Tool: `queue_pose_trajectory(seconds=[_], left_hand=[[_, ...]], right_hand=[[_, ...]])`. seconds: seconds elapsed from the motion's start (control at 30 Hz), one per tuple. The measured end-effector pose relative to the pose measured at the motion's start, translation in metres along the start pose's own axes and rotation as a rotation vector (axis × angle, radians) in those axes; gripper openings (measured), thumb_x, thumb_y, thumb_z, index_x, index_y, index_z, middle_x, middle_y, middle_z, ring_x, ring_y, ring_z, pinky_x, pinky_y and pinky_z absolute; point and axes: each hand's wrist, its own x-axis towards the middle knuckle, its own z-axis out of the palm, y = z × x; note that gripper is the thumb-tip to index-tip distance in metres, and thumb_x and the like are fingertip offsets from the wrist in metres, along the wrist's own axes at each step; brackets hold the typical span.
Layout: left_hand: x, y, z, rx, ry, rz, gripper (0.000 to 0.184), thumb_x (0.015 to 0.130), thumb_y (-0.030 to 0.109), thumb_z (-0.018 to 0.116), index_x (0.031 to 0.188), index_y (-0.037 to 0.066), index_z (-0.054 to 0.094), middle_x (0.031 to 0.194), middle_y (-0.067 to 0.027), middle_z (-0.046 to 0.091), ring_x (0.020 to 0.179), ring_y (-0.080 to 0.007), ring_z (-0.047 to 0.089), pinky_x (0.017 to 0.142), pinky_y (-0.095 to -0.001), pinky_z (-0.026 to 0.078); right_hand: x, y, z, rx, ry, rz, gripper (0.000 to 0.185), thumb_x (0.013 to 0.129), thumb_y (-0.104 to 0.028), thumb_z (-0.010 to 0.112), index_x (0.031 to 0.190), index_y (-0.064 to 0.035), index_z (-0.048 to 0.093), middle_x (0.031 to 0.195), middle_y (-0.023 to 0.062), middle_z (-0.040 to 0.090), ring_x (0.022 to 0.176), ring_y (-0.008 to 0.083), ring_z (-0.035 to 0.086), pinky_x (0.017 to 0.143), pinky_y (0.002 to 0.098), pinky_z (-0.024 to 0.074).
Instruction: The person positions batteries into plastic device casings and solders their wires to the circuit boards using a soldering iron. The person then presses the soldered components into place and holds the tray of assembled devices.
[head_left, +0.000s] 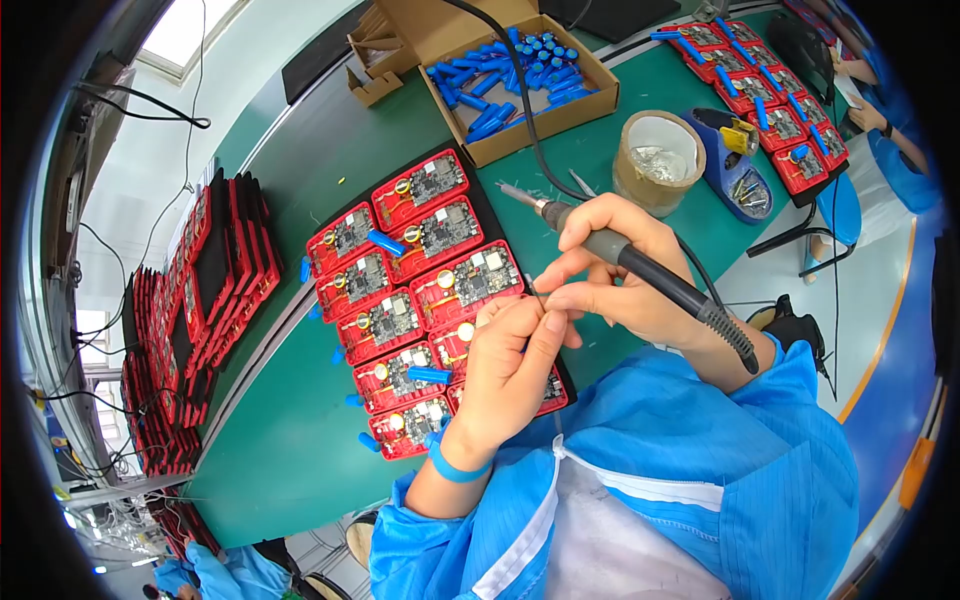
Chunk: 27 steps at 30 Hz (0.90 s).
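Observation:
My right hand (625, 270) holds a soldering iron (655, 275) between its fingers, the metal tip pointing up and left. The same hand's thumb and index finger pinch something thin close to my left hand (515, 360). My left hand's fingers are curled and pressed together there, and the small item between the two hands is too small to make out. Both hands are over the near right edge of a black tray of red cases (440, 235) with circuit boards and round cells. Blue cylinders (429, 375) lie on some cases. A blue band is round my left wrist.
A cardboard box (490, 150) of blue cylinders stands at the back. Right of it are a tape roll (658, 165) and a blue iron stand (740, 185). Another tray of red cases (770, 115) lies at the upper right, near a co-worker's hands. Stacked trays (200, 300) stand left.

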Motion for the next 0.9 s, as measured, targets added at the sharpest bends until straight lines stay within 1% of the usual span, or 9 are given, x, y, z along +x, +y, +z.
queue_pose_trajectory(seconds=[0.13, 0.3, 0.43, 0.5, 0.6, 0.63, 0.77, 0.83, 0.9], left_hand=[[-0.001, 0.003, -0.006, 0.309, -0.048, 0.141, 0.016, 0.090, 0.014, 0.049, 0.086, 0.007, 0.063, 0.072, -0.0008, 0.061, 0.076, -0.0170, 0.054, 0.086, -0.0341, 0.031], [-0.013, 0.006, -0.021, 0.411, -0.095, 0.065, 0.015, 0.089, 0.013, 0.050, 0.089, 0.008, 0.064, 0.079, -0.0029, 0.061, 0.085, -0.0188, 0.052, 0.089, -0.0370, 0.028], [-0.023, 0.002, -0.027, 0.426, -0.111, 0.055, 0.014, 0.087, 0.013, 0.051, 0.090, 0.007, 0.064, 0.086, -0.0046, 0.059, 0.090, -0.0211, 0.051, 0.092, -0.0398, 0.026], [-0.028, 0.000, -0.027, 0.421, -0.076, 0.061, 0.013, 0.087, 0.012, 0.052, 0.090, 0.006, 0.064, 0.082, -0.0042, 0.061, 0.086, -0.0213, 0.052, 0.090, -0.0382, 0.030], [-0.034, -0.005, -0.008, -0.178, 0.350, -0.143, 0.008, 0.084, 0.010, 0.058, 0.088, 0.004, 0.063, 0.077, -0.0029, 0.063, 0.080, -0.0183, 0.056, 0.080, -0.0322, 0.037], [-0.034, -0.009, -0.007, -0.179, 0.356, -0.146, 0.008, 0.084, 0.010, 0.058, 0.088, 0.004, 0.063, 0.077, -0.0029, 0.063, 0.080, -0.0183, 0.056, 0.080, -0.0322, 0.037], [-0.034, -0.017, -0.010, -0.161, 0.506, -0.019, 0.004, 0.081, 0.009, 0.064, 0.083, 0.005, 0.064, 0.080, -0.0038, 0.064, 0.088, -0.0190, 0.057, 0.084, -0.0335, 0.035], [-0.031, -0.021, -0.018, 0.255, 0.490, 0.240, 0.005, 0.080, 0.010, 0.064, 0.083, 0.006, 0.064, 0.081, -0.0044, 0.064, 0.097, -0.0219, 0.057, 0.089, -0.0355, 0.033], [-0.032, -0.025, -0.020, 0.375, 0.487, 0.279, 0.005, 0.080, 0.010, 0.064, 0.084, 0.007, 0.065, 0.086, -0.0050, 0.064, 0.104, -0.0247, 0.055, 0.092, -0.0370, 0.031]], right_hand=[[0.004, 0.003, 0.006, 0.054, -0.019, 0.005, 0.029, 0.072, -0.001, 0.070, 0.093, -0.0068, 0.051, 0.073, 0.0036, 0.064, 0.052, -0.0010, 0.052, 0.044, 0.0143, 0.0360], [0.006, 0.002, 0.019, 0.198, -0.082, 0.112, 0.027, 0.072, 0.001, 0.069, 0.092, -0.0046, 0.052, 0.070, 0.0037, 0.063, 0.054, 0.0012, 0.055, 0.045, 0.0142, 0.0394], [0.007, 0.007, 0.021, 0.121, -0.166, 0.156, 0.030, 0.072, 0.003, 0.069, 0.095, -0.0043, 0.051, 0.072, 0.0056, 0.064, 0.056, 0.0038, 0.058, 0.045, 0.0142, 0.0411], [0.005, 0.008, 0.025, 0.158, -0.172, 0.154, 0.032, 0.071, 0.003, 0.071, 0.095, -0.0045, 0.051, 0.074, 0.0061, 0.064, 0.059, 0.0037, 0.059, 0.045, 0.0136, 0.0399], [0.004, 0.011, 0.031, 0.131, -0.011, 0.066, 0.033, 0.070, 0.003, 0.071, 0.094, -0.0045, 0.051, 0.074, 0.0066, 0.064, 0.061, 0.0038, 0.059, 0.046, 0.0133, 0.0401], [0.003, 0.012, 0.033, 0.130, 0.009, 0.026, 0.033, 0.070, 0.004, 0.071, 0.095, -0.0045, 0.050, 0.075, 0.0073, 0.065, 0.062, 0.0040, 0.060, 0.047, 0.0130, 0.0402], [0.000, 0.023, 0.043, 0.132, 0.070, -0.079, 0.033, 0.072, 0.005, 0.070, 0.096, -0.0044, 0.048, 0.077, 0.0087, 0.065, 0.059, 0.0016, 0.058, 0.045, 0.0118, 0.0370], [0.000, 0.027, 0.045, 0.158, 0.101, -0.123, 0.033, 0.073, 0.005, 0.070, 0.096, -0.0043, 0.048, 0.076, 0.0081, 0.065, 0.053, -0.0014, 0.052, 0.043, 0.0117, 0.0341], [0.001, 0.027, 0.046, 0.132, 0.083, -0.103, 0.033, 0.073, 0.004, 0.070, 0.096, -0.0044, 0.049, 0.076, 0.0078, 0.065, 0.052, -0.0023, 0.049, 0.043, 0.0118, 0.0330]])
